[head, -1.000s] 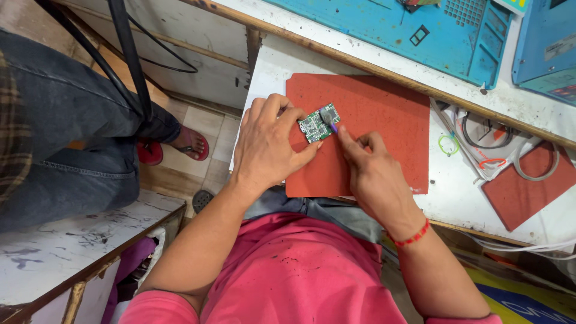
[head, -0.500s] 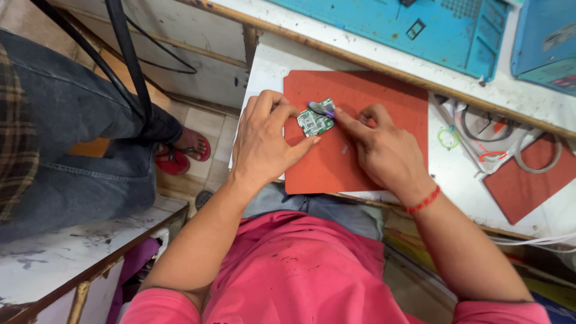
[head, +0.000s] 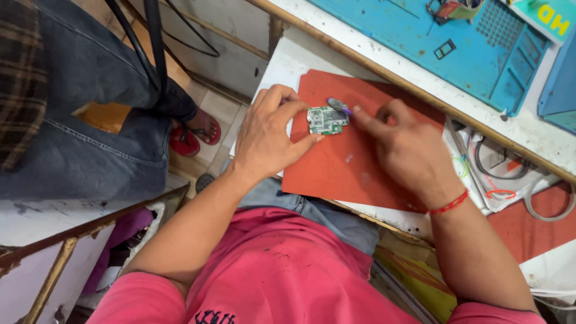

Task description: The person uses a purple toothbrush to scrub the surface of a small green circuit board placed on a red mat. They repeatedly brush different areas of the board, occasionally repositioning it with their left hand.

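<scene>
Your left hand (head: 267, 135) is curled over the near-left corner of the red mat (head: 354, 168), thumb and fingers pinching the small green circuit board (head: 327, 120) by its left edge and pinning it flat on the mat. Your right hand (head: 408, 150) comes in from the other side, forefinger stretched out, holding a thin purple-tipped tool (head: 339, 106) whose tip sits at the board's upper right corner. You can't quite tell how that hand grips it, since the other fingers fold under the palm and the tool's shaft is mostly hidden behind the fingertip. The board's parts are too small and soft to make out, and its left edge is covered by your fingertips. A red thread bracelet (head: 450, 204) circles your right wrist. Beyond the mat, a blue work mat (head: 420, 48) lies on the white bench (head: 528, 129), cut off at the top. To the right, a coil of grey cable (head: 549, 204) lies near a second red mat (head: 528, 231), also cropped. On your left, a seated person's leg in dark jeans (head: 90, 120) and a foot in a red sandal (head: 192, 138) show, and the rest of that person is out of view.
</scene>
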